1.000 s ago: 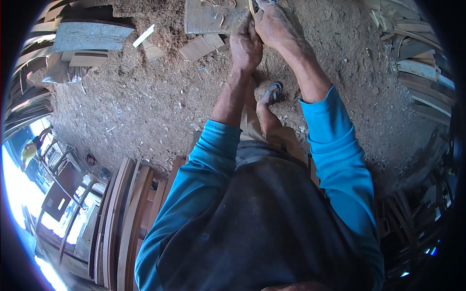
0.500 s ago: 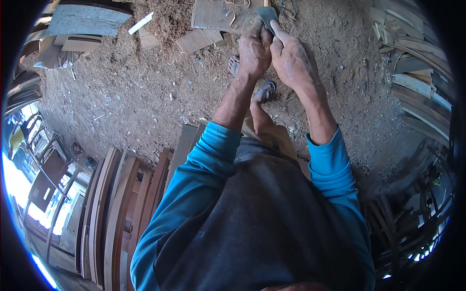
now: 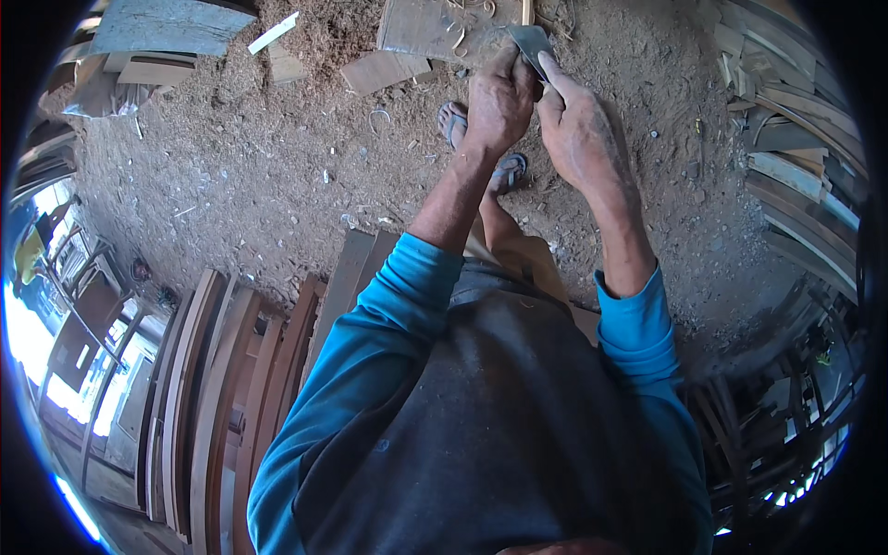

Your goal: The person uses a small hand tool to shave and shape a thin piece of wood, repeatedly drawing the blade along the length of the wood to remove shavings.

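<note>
The left hand (image 3: 499, 106), right hand (image 3: 585, 134) and dark plate (image 3: 531, 44) have come lower in our view. The right pinches the plate's edge — the left curls at its corner, grip hidden. Over the dusty ground (image 3: 277, 185), it looks stiff, light; we would hold its 2 sides.

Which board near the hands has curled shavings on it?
The large board at the top edge, just beyond the left hand; the smaller board at its lower left shows none.
</note>
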`<state>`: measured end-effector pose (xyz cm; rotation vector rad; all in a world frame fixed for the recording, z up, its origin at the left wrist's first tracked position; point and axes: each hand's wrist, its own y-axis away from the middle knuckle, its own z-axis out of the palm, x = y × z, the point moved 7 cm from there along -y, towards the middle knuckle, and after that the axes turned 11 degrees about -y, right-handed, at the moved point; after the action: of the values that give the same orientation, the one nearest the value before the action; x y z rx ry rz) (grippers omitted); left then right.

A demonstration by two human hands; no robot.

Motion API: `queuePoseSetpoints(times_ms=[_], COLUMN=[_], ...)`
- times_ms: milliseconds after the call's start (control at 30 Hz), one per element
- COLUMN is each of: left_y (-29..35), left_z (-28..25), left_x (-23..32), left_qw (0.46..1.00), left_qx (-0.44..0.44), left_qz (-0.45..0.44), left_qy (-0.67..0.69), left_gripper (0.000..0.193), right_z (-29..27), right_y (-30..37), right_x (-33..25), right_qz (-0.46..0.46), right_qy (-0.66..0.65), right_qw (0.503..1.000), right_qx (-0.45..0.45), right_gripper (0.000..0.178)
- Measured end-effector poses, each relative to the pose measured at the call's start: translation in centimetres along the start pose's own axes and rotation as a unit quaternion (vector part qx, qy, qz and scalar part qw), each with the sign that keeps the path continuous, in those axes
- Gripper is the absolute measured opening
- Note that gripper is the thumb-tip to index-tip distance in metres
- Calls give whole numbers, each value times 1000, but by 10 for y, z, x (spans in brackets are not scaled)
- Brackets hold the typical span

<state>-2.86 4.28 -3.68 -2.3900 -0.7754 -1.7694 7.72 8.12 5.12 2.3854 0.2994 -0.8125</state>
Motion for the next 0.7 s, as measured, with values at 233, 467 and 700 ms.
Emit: queuePoseSetpoints(times_ms=[233,467,700], left_y=[0,0,2], left_z=[-3,0,-1], left_x=[4,-6,-5], left_qw=[999,1000,998], left_qx=[17,-4,29], left_qz=[36,6,52], left_qy=[-21,-9,-18], left_gripper=[24,30,43], right_z=[4,7,7], right_y=[-6,-14,-33], right_x=[-1,-1,2], right_qz=[-1,-11,-14], right_qy=[8,-3,-22], right_qw=[1000,999,998], right_qx=[6,33,52], right_gripper=[43,44,47])
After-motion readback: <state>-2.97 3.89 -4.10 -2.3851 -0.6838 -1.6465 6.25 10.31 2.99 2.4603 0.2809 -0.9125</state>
